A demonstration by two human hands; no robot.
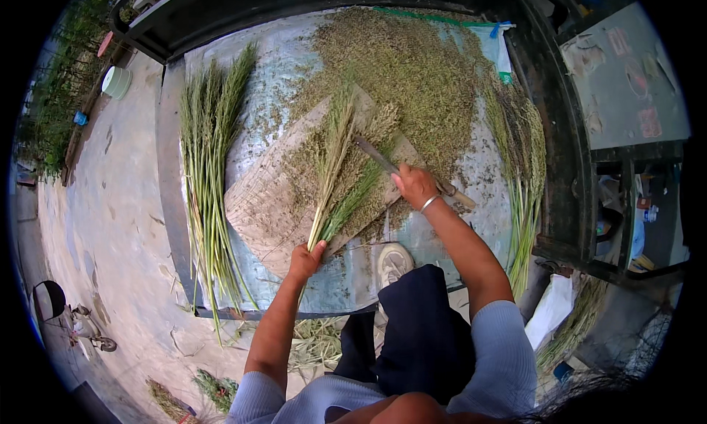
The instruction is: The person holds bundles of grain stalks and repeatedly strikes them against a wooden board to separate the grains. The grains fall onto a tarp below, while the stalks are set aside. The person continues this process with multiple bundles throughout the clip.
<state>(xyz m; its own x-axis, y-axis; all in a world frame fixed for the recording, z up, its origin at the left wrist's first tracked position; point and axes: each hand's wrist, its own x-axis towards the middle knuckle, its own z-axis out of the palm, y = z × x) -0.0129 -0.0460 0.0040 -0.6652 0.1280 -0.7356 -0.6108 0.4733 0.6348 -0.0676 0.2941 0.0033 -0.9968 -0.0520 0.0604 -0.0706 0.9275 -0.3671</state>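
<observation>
Near the front of a worn wooden board point(254, 203), my left hand point(305, 260) is closed around the lower stems of a bunch of grain stalks point(333, 159). Their feathery heads fan out over the board, pointing away from me. My right hand point(416, 185), with a silver bracelet at the wrist, grips a long metal blade point(377, 154). The blade's tip lies against or just above the stalks; which of the two I cannot tell. A wooden handle end point(462, 197) sticks out beyond that hand, in line with the blade. Loose seed lies around the stalks on the board.
A pale sheet point(302, 295) covers the platform beneath the board. Loose seed point(412, 63) is heaped at the far side. Long stalk bundles lie at the left point(210, 166) and right point(519, 166). My shoe point(394, 262) rests at the board's near edge. Dark metal rails point(549, 122) border the platform.
</observation>
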